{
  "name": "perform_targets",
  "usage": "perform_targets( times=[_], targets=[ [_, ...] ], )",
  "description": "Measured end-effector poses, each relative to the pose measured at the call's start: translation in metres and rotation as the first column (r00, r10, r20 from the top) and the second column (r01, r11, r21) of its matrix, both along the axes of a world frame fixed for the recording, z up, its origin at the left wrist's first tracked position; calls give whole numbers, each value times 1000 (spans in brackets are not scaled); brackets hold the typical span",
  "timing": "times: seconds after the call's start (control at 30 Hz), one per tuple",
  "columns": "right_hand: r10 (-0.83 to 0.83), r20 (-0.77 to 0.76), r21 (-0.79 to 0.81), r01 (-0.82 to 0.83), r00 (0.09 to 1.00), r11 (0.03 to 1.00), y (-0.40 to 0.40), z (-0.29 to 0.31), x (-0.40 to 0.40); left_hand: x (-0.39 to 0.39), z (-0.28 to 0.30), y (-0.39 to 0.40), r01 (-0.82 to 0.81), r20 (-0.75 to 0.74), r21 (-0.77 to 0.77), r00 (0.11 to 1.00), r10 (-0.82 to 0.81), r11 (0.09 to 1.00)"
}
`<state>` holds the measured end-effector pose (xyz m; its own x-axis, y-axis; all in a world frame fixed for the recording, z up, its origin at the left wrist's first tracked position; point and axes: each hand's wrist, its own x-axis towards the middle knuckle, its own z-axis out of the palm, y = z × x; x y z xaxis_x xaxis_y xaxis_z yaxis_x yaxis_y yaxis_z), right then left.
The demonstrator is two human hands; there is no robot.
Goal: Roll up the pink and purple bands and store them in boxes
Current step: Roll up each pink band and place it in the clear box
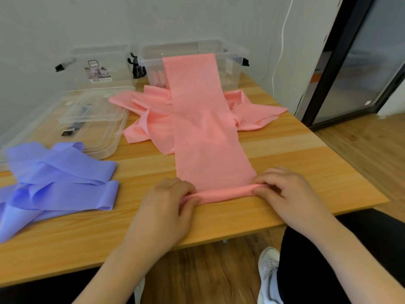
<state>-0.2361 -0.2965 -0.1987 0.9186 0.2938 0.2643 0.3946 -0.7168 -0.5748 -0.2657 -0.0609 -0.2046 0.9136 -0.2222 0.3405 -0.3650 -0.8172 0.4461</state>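
Both hands, left hand (pixel 173 199) and right hand (pixel 285 191), pinch with curled fingers the first thin turns of the pink band (pixel 203 132), whose far end drapes over the clear box (pixel 232 60) rim (pink rolls already inside). Beyond it, loose pink bands; left, purple bands (pixel 59 181) lie unrolled.

The counter (pixel 285 150) is smooth, light wood with visible grain. The pink band (pixel 203 128) looks matt; the purple bands (pixel 65 172) faintly sheeny. Boxes (pixel 232 62) are clear plastic.
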Motion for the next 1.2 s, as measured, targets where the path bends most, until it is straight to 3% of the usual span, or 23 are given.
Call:
perform_targets(
  times=[0.23,0.3,0.43,0.57,0.67,0.8,0.97,1.2],
  targets=[
    [-160,87,-73,167,983,983,10,-6,1,-2,-2,-7,-72,48,37,996,70,997],
    [-143,87,-26,146,986,989,7,-2,0,-2,-1,-5,-39,51,25,998,37,999],
    [41,-29,12,-40,999,999,-3,2,-1,0,1,3,-2,1,21,1000,2,1000],
    [-30,-39,29,32,999,999,0,2,-3,-4,-1,-1,-141,-20,-54,990,140,989],
    [10,-99,35,-7,995,999,16,-1,-10,-13,-1,-23,-160,-76,-155,986,150,975],
    [9,-147,107,7,989,994,16,-1,-9,-14,-1,-23,-157,-102,-134,984,144,978],
    [-26,-20,87,28,999,996,4,-3,-3,-2,-1,-1,-149,-75,-108,987,141,983],
    [-129,-82,129,139,988,982,9,-1,0,-4,-1,-8,-215,6,-53,976,215,975]
  ],
)
